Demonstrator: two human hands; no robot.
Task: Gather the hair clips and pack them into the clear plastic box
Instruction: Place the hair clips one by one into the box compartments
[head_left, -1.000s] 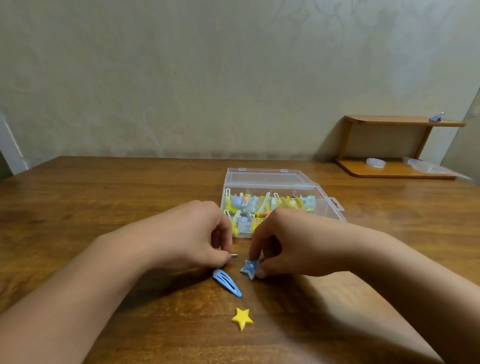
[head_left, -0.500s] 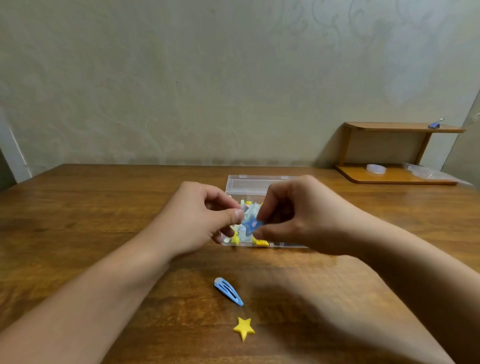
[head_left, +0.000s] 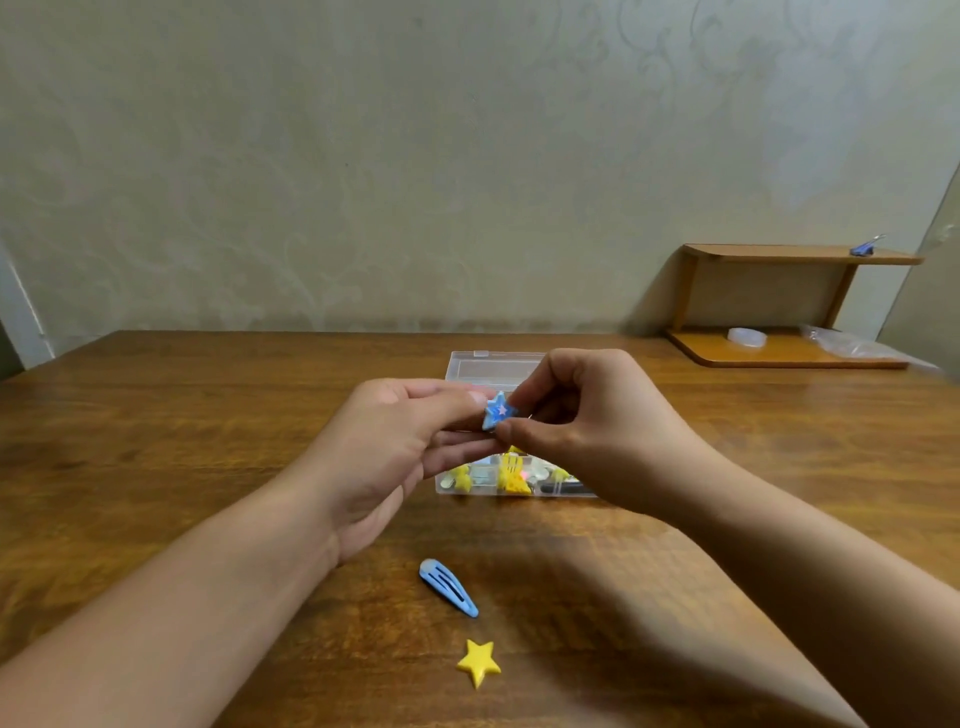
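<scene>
A small blue star hair clip (head_left: 497, 410) is held in the air above the clear plastic box (head_left: 467, 366), pinched from both sides. My left hand (head_left: 400, 441) grips its left edge with thumb and fingers. My right hand (head_left: 582, 421) pinches its right edge. The box stands open on the wooden table behind my hands, with several yellow and pale clips inside; my hands hide much of it. A blue snap clip (head_left: 448, 587) and a yellow star clip (head_left: 479, 661) lie on the table nearer to me.
A low wooden shelf (head_left: 779, 348) stands at the back right, with a small blue clip (head_left: 863, 249) on its top board and a white ring (head_left: 747, 336) and a plastic bag (head_left: 852, 345) on its lower board. A wall rises behind the table.
Both hands lifted the blue star clip off the table and raised it above the box. The blue snap clip and the yellow star stayed in place.
</scene>
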